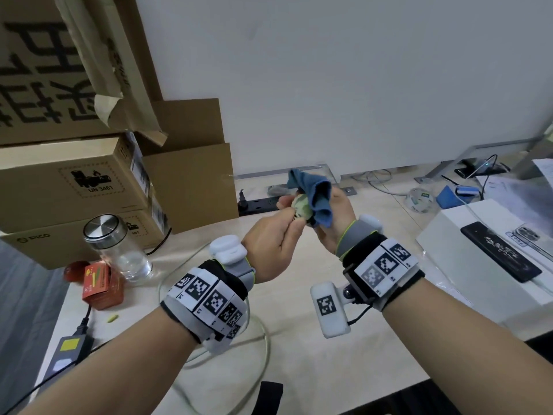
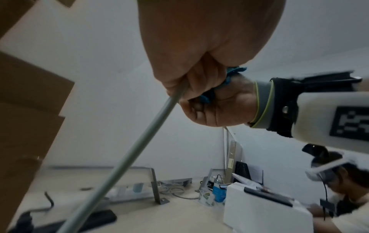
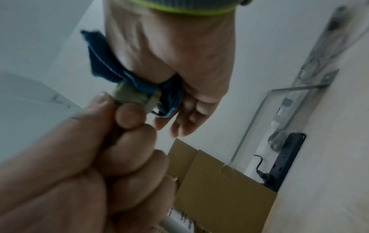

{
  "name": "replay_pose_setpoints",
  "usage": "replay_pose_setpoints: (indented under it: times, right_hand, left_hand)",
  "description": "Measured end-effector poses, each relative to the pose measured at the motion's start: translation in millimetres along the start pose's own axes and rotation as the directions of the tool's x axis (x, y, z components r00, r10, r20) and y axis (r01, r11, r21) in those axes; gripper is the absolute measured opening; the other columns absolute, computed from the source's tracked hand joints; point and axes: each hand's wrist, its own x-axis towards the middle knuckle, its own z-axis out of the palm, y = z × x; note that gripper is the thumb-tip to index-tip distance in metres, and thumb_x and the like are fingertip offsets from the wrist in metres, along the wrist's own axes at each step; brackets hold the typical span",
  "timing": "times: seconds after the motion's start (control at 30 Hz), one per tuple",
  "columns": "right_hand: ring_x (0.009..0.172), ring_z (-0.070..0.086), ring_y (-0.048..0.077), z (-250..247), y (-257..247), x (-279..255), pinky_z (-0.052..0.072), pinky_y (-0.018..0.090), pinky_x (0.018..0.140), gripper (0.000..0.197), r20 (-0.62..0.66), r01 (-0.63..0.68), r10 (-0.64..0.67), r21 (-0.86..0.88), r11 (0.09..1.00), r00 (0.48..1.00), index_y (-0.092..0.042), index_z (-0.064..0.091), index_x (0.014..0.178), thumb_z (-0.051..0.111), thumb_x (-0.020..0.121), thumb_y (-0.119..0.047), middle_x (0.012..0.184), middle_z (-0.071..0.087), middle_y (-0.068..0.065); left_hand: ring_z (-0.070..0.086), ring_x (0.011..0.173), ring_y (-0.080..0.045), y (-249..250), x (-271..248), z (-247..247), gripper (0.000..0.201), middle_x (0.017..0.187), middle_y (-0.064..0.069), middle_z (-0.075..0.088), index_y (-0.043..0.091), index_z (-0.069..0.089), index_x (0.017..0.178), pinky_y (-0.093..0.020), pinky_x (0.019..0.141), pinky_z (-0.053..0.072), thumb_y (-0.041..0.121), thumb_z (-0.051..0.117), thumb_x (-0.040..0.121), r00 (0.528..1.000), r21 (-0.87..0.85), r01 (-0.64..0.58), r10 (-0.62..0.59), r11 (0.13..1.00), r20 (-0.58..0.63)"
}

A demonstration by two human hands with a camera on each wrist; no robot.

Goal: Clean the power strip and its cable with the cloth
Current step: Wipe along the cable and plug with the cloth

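Fingers of the left hand (image 1: 270,235) are curling around the pale plug (image 1: 301,206) and its grey cable (image 2: 139,137), which is trailing toward 7 o'clock in the left wrist view. Opposite, the right hand (image 1: 336,218) is gripping the blue cloth (image 1: 314,190) against the plug. At 10 o'clock from the hands, a black power strip (image 1: 257,204) is lying on the desk (image 1: 299,339).

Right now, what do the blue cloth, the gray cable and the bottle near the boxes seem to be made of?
The blue cloth looks like soft woven fabric, maybe microfiber: it folds limply and shows a stitched hem. The gray cable seems to have a smooth matte plastic or rubber jacket. The bottle looks like clear glass, perhaps plastic, with a brushed metal lid.
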Motion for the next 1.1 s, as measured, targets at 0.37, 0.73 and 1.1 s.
replay_pose_setpoints:
  times: [0.37,0.73,1.1]
  right_hand:
    - [0.084,0.059,0.002,-1.7,5.3,-22.3,0.045,0.018,0.071,0.025,0.270,0.603,-0.569,-0.583,0.545,0.776,-0.027,0.064,0.098,0.047,0.091,-0.043,0.088,0.060,-0.016]
    - [0.088,0.062,0.010,-7.8,12.4,-14.5,0.051,0.023,0.071,0.058,0.380,0.585,-0.451,-0.615,0.529,0.808,-0.021,0.053,0.115,0.043,0.079,-0.064,0.099,0.065,-0.004]
    - [0.056,0.034,0.017,2.6,9.4,-1.1,0.033,0.038,0.056,0.031,0.186,0.516,-0.543,-0.652,0.555,0.819,-0.021,0.031,0.064,0.029,0.092,-0.033,0.057,0.034,-0.004]
  left_hand:
    - [0.041,0.057,-0.016,-12.6,16.2,1.7,0.034,0.061,0.004,0.046,0.024,0.042,0.067,-0.030,0.054,0.030,0.017,0.037,0.100,0.955,-0.115,0.279,-0.289,0.953,-0.073]
    - [0.040,0.046,-0.004,-4.0,15.9,-7.6,0.027,0.053,0.011,0.042,0.031,0.039,0.062,-0.018,0.046,0.027,0.017,0.038,0.085,0.983,-0.181,0.173,-0.180,0.968,-0.023]
    - [0.048,0.057,-0.001,-12.5,9.3,0.3,0.019,0.060,0.013,0.045,0.022,0.047,0.077,-0.014,0.052,0.030,0.029,0.037,0.092,0.998,-0.008,0.057,-0.057,0.998,0.021]
